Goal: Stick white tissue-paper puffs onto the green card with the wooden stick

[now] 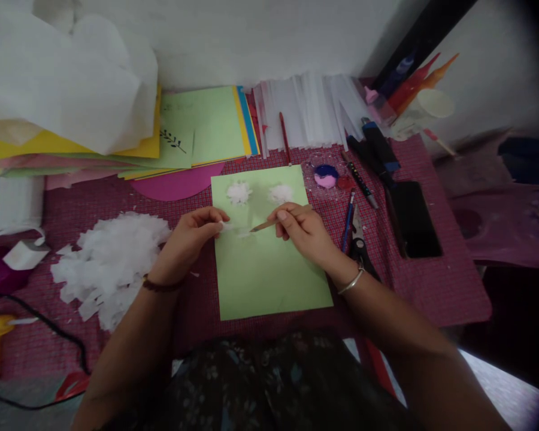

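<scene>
A light green paper sheet (273,269) lies in front of me with two fluffy white paper tufts (239,193) on its upper part. My left hand (195,234), at the sheet's left edge, pinches a small white paper piece (226,225) between thumb and fingers. Over the sheet, my right hand (304,230) is closed on a slim pencil (265,225), its point angled down to the left. Right by that point is a faint whitish patch (244,234). Left of my forearm spreads a large heap of white paper pieces (112,257).
Behind the sheet are stacked coloured papers (215,126) and white translucent strips (309,111). To the right lie a paint palette (327,176), a blue pencil (348,221), scissors (358,239) and a black phone (414,218). A dark cable (40,317) crosses the left side.
</scene>
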Motion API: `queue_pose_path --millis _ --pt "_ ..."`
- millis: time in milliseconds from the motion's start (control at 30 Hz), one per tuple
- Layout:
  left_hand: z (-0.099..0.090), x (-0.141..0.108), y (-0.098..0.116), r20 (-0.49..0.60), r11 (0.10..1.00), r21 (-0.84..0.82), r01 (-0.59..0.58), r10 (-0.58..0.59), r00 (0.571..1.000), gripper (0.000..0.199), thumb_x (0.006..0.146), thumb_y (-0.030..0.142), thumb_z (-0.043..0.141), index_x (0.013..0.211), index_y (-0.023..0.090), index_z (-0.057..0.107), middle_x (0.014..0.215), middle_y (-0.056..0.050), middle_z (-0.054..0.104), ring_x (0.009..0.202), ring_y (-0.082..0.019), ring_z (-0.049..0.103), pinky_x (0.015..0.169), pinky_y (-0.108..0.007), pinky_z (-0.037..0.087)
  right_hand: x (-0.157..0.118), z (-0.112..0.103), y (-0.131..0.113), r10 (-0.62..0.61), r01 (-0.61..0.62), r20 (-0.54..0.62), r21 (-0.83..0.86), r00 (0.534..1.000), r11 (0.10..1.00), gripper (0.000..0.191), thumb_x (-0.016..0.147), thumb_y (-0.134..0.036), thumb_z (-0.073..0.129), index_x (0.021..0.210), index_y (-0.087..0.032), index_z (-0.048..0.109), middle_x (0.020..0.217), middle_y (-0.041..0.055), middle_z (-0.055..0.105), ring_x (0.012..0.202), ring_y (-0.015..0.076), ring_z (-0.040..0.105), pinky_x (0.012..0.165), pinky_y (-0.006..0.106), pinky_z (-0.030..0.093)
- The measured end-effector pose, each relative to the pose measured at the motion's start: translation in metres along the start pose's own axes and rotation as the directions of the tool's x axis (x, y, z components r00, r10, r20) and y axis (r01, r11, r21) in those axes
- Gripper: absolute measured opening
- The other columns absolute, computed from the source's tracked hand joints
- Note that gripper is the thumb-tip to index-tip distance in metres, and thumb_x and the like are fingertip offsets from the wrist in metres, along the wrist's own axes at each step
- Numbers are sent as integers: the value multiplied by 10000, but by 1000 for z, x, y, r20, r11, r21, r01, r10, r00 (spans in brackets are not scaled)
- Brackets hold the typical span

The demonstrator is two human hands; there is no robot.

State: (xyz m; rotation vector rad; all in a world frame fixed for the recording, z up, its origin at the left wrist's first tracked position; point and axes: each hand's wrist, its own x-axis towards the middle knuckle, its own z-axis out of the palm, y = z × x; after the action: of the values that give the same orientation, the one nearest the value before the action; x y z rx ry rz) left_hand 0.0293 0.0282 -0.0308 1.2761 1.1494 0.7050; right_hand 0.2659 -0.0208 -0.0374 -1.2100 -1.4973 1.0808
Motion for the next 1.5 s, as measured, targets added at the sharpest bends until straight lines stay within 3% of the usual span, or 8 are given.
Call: queue_pose_path --millis 167,367,533,833,967,1200,1333,1500 --pt "-3 -5 9 20 995 75 -70 69 997 64 674 178 599 625 174 557 857 -19 586 742 -133 513 648 -260 386 1 4 1 -8 9 31 -16 999 1000 431 989 -413 426 642 -193 554 706 3 602 555 82 502 552 248 406" --pt "3 -20 27 180 971 239 -6 -39 983 54 743 216 605 695 196 592 668 14 522 634 -126 450 582 -262 335 1 2 2 -2 2 -12 7 1000 1000 349 993 -411 428 821 -185 631 666 -9 599 542 89 514 531 241 404" --pt "6 -16 17 222 947 319 -24 -50 974 48 729 216 567 705 189 598 824 -20 652 754 -151 565 657 -271 413 0 -4 3 31 -36 -110 -41 993 998 358 995 -426 414 792 -194 596 580 -32 536 524 95 491 514 240 378" --pt "3 -9 3 226 934 353 -44 -39 973 49 728 210 553 698 182 579 907 -40 693 768 -152 600 659 -272 436 2 2 5 42 -42 -11 20 999 999 361 994 -425 413 776 -188 576 638 -19 568 540 88 497 525 244 389" --pt "5 -12 12 229 900 406 -160 69 971 67 745 192 560 691 180 598 800 -21 626 751 -145 563 680 -278 424 3 5 7 54 -55 19 51 998 997 346 991 -421 419 782 -190 572 672 -14 577 538 86 499 532 250 395" --pt "20 -25 21 379 874 429 -230 57 924 110 801 166 582 763 186 683 739 1 628 662 -112 552 607 -243 412 6 7 7 22 -22 58 7 998 1000 345 992 -391 396 793 -184 587 729 1 598 582 96 517 598 271 417" --pt "34 -19 10 317 873 432 -227 89 944 107 796 203 612 751 179 706 712 -12 666 647 -119 577 594 -245 420 8 8 7 7 -7 58 0 998 1000 380 992 -372 390 726 -179 580 806 27 621 600 92 511 586 264 414" --pt "40 -6 -4 89 808 555 -197 178 980 71 741 195 653 728 173 720 693 -22 667 636 -135 589 599 -263 432 5 5 5 16 -12 -62 54 998 998 337 993 -363 408 769 -178 578 744 5 610 541 77 503 533 246 400"
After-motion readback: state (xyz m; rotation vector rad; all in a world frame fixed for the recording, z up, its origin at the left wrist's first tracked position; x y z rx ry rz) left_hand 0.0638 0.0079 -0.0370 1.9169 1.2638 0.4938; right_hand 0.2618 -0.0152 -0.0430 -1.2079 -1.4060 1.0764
